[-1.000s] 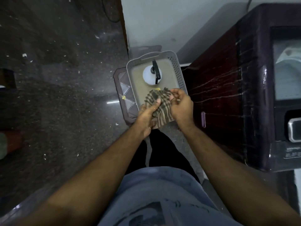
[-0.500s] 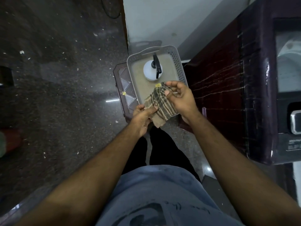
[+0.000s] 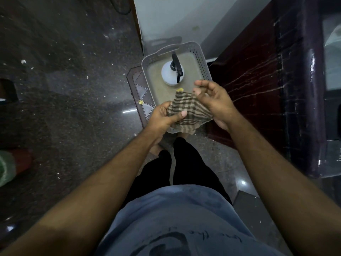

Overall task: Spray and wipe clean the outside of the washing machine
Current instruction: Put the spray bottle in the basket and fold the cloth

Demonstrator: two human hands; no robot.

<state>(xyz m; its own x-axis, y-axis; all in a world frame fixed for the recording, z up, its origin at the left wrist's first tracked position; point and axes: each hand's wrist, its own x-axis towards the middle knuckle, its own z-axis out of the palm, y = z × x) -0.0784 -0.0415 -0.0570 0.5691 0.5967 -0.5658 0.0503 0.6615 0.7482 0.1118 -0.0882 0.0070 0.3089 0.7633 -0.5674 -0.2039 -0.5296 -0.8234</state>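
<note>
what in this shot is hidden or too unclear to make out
Head view, the only one:
- Dark maroon washing machine: its right part is cut off by the frame edge.
- Grey perforated plastic basket: near end hidden behind the brown checked cloth and both hands.
- White spray bottle: seen from above, label not visible.
- Right hand: open, whether it touches the cloth is unclear.
- Left hand: its fingers are hidden under the cloth.

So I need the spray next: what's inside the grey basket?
Inside the grey basket a white spray bottle with a black trigger stands upright. The checked cloth and both hands cover its near end, so anything there is hidden.
</note>
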